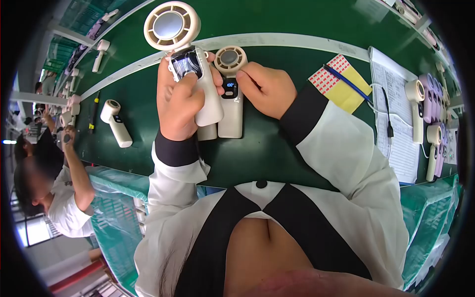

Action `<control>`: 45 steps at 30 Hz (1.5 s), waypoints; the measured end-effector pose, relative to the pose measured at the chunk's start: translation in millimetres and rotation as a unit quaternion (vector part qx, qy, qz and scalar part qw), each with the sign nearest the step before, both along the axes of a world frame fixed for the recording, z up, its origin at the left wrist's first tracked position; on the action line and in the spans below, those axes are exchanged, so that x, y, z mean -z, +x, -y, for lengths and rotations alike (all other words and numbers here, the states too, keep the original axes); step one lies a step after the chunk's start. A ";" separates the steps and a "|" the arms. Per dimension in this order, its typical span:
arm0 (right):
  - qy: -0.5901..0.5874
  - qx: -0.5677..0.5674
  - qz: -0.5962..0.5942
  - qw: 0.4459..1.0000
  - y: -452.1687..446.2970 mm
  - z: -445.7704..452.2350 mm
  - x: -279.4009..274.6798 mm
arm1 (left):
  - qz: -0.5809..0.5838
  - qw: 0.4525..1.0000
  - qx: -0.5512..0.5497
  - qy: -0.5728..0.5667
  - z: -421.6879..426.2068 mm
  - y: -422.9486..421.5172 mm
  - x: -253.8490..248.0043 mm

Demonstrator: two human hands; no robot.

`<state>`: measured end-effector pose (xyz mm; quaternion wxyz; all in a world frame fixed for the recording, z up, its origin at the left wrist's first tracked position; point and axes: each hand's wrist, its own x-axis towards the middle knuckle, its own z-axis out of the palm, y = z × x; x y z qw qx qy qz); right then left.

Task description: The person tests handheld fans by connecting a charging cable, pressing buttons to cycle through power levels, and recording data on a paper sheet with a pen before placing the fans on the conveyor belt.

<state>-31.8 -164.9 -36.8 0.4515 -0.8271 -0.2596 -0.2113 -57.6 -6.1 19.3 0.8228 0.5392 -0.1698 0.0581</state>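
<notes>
My left hand (180, 101) is wrapped round a cream handheld fan (212, 99), its round head up at the top and its thumb-side panel under clear film. Close beside it, another cream fan (230, 116) lies on the green table (272, 153), its small display lit with a number. My right hand (269, 89) has its fingers curled by that fan's head; what its fingertips hold, if anything, is hidden. Part of one more cream handle (207, 132) shows beneath the held fan.
At left lie a cream fan (117, 123) and a yellow-black tool (94, 114). On the right are a sticker sheet (336, 81) with a blue pen (346, 83), papers (401, 143), a black cable plug (390, 129) and several fans. A co-worker (67, 198) sits at far left.
</notes>
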 end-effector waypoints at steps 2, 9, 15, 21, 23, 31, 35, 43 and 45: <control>0.001 -0.005 0.009 1.000 -0.9 -0.6 0.9 | -0.005 0.999 -0.023 0.033 2.2 -3.7 -0.1; 0.010 -0.002 0.009 1.000 -0.2 0.2 2.1 | 0.015 0.999 0.028 0.005 4.8 -8.7 -0.4; 0.015 -0.006 0.000 1.000 0.0 0.4 1.8 | 0.001 1.000 0.025 -0.014 6.2 -9.7 -2.5; 0.015 -0.007 -0.019 1.000 0.1 1.1 1.5 | 0.015 0.999 -0.003 0.031 6.9 -13.0 -4.1; 0.013 -0.005 -0.026 1.000 -0.2 0.8 1.8 | 0.022 0.998 -0.011 0.049 6.5 -12.9 -2.5; 0.014 0.024 0.016 0.999 6.5 4.0 -5.9 | 0.053 0.996 -0.021 0.063 11.0 -13.7 -3.6; 0.043 0.032 -0.121 0.991 10.7 25.0 -49.7 | 0.049 0.997 -0.024 0.048 11.0 -12.6 -4.0; 0.071 -0.069 -0.182 0.978 -24.8 105.7 -93.2 | 0.046 0.999 -0.005 0.011 4.5 -9.3 0.4; 0.073 -0.046 -0.169 0.982 -49.2 97.1 -99.7 | 0.018 1.000 0.006 -0.011 6.9 -9.0 -0.1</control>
